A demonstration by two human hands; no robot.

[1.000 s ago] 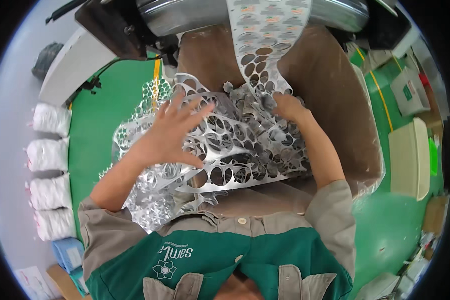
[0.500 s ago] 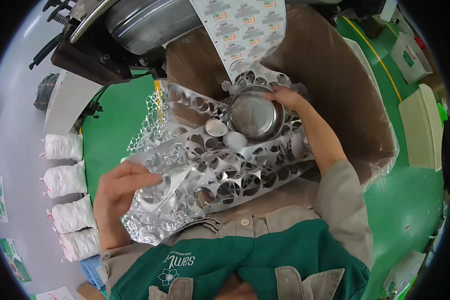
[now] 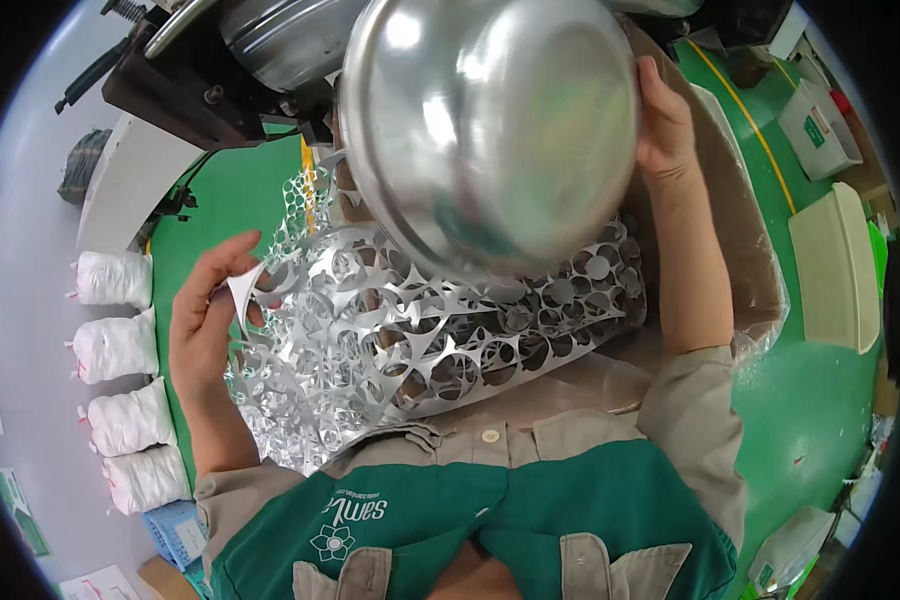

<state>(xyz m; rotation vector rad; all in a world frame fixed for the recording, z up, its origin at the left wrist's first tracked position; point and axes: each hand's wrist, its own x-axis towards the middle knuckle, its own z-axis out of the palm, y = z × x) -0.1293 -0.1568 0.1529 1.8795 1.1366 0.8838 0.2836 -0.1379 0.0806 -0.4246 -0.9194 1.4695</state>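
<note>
A shiny metal bowl [image 3: 500, 130] is raised close to the camera, tilted so that its underside faces me. My right hand [image 3: 665, 125] grips its right rim; part of the fingers is hidden behind the metal. At the left, my left hand [image 3: 207, 305] pinches the edge of a silvery foil web [image 3: 445, 360] punched with rows of round holes. The web lies crumpled below the bowl, spreading from the left hand towards the right. A few loose foil discs [image 3: 598, 267] show on it.
A large box with a brown liner [image 3: 755, 240] stands under the foil. Machine rollers [image 3: 275, 45] and a black bracket [image 3: 175, 105] jut in at upper left. Several white bundles [image 3: 120, 350] line the left; a cream bin [image 3: 835, 270] stands on the green floor at right.
My right hand has lifted the bowl from the foil up towards the camera and tipped it. My left hand has moved slightly left and up with the web's edge. The printed strip is now hidden.
</note>
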